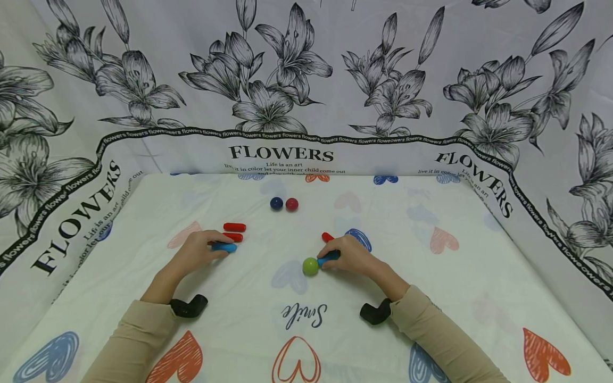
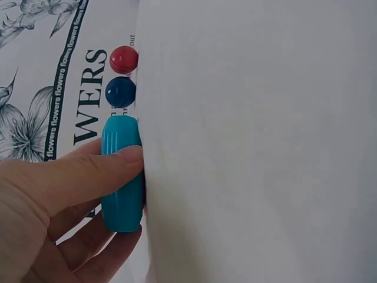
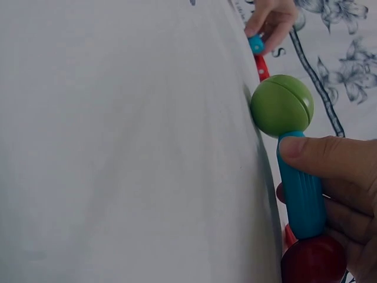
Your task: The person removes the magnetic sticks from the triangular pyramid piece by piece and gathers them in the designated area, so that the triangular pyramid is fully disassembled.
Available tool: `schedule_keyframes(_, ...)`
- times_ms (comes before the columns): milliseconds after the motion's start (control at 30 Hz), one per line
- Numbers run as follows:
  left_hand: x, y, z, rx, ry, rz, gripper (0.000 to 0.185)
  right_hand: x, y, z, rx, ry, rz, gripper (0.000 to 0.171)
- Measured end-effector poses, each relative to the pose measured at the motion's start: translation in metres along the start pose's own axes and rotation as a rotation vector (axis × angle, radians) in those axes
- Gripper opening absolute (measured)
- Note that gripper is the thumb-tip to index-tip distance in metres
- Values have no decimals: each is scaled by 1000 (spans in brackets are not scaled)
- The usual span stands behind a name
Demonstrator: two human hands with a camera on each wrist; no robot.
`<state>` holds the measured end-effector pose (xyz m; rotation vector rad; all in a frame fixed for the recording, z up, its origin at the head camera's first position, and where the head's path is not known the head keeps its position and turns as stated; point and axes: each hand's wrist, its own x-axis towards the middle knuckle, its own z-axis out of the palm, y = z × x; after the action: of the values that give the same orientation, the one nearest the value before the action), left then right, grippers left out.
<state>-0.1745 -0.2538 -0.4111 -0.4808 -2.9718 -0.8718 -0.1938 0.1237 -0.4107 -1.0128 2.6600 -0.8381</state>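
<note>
Both hands on blue sticks, green ball sits between them

My right hand (image 1: 351, 256) pinches 1 ribbed blue stick (image 1: 328, 259) with a green ball (image 1: 310, 266) touching its left tip, long axis pointing at my left hand (image 1: 197, 251). That hand grips a loose blue rod (image 1: 224, 247) lying crosswise by 2 red rods (image 1: 234, 232).

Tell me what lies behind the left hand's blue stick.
Behind the blue stick held by the left hand lie two red sticks. Whether anything sits beneath the hand is hidden.
</note>
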Motion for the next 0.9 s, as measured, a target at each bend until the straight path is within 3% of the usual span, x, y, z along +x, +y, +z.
schedule_keyframes(267,-1,2,2,-23,23,11,25,-1,1,0,-13,18,-40,21)
schedule_keyframes(600,-2,6,4,-12,45,23,25,-3,1,2,-4,10,-17,22)
schedule_keyframes(900,-5,19,2,-9,47,31,28,-5,0,0,-15,3,-35,22)
